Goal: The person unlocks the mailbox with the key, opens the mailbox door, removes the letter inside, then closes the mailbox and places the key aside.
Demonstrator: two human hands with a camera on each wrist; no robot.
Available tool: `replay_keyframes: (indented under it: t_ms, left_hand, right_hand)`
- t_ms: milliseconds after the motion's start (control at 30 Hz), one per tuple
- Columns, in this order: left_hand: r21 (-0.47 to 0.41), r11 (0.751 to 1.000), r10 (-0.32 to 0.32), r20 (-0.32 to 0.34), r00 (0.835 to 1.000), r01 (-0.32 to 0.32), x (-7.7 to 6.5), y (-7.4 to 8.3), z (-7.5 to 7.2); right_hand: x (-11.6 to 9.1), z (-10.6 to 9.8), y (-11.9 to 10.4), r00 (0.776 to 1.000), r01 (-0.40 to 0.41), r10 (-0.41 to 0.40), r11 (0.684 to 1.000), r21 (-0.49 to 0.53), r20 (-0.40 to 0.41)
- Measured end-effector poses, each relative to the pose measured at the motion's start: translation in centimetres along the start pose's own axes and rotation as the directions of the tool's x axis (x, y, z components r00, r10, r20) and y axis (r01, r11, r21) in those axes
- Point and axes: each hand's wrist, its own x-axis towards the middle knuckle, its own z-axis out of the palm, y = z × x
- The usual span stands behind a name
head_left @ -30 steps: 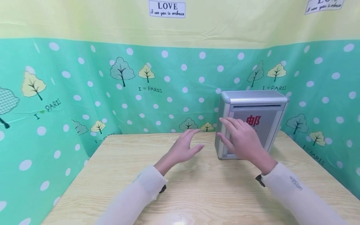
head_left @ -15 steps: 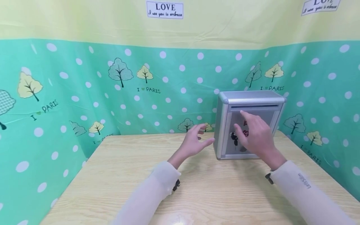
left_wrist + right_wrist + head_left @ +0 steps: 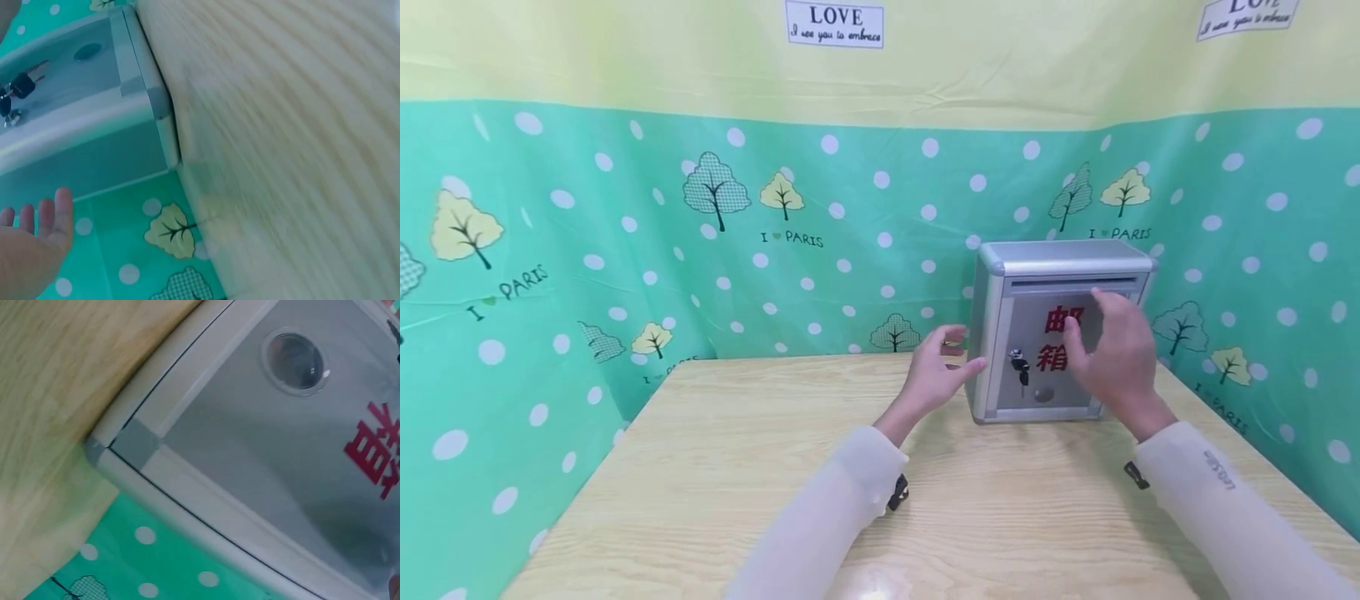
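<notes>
A silver-grey metal mailbox (image 3: pixel 1067 260) with red characters stands upright on the table. Keys (image 3: pixel 1022 372) hang from the lock at the left of its door. My left hand (image 3: pixel 934 375) is held beside the box's left side, fingers spread and loosely bent; in the left wrist view its fingers appear apart from the side panel. In front of the door's right part is my right hand (image 3: pixel 1116 354), thumb and fingers apart, holding nothing. Whether it touches the box cannot be told. Only a sliver of that hand shows in the right wrist view.
The wooden table (image 3: pixel 760 467) reaches back to a green dotted curtain (image 3: pixel 805 300) with printed trees, which encloses it at the back and sides. A mail slot (image 3: pixel 1075 283) runs along the box's upper front, and a round window (image 3: pixel 295 361) sits low in its door.
Both hands have moved right: the left up to the box's left side, the right across the front toward its right edge, uncovering the lock, keys and red characters. The box stays in place.
</notes>
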Motion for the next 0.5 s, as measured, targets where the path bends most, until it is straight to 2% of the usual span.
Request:
replay_keyframes:
  t_ms: [100,267,367,500]
  left_hand:
    - [-0.005,1.0,-0.019,-0.009,1.0,0.019,0.1,0.0,0.6]
    - [-0.019,0.999,-0.047,-0.028,0.998,0.047,0.0,0.1,1.6]
    - [-0.054,0.997,-0.063,-0.047,0.997,0.06,-0.1,0.2,2.2]
    - [-0.068,0.996,-0.07,-0.089,0.994,0.064,-0.1,0.3,2.8]
  right_hand:
    - [-0.1,0.0,0.6,0.995,-0.099,0.099,0.995,0.012,-0.016]
    - [-0.3,0.1,1.5,0.962,-0.264,0.265,0.964,0.023,-0.067]
    - [-0.6,0.0,1.9,0.928,-0.366,0.365,0.931,0.007,-0.072]
    - [-0.9,-0.2,2.1,0.863,-0.504,0.505,0.863,0.038,-0.016]
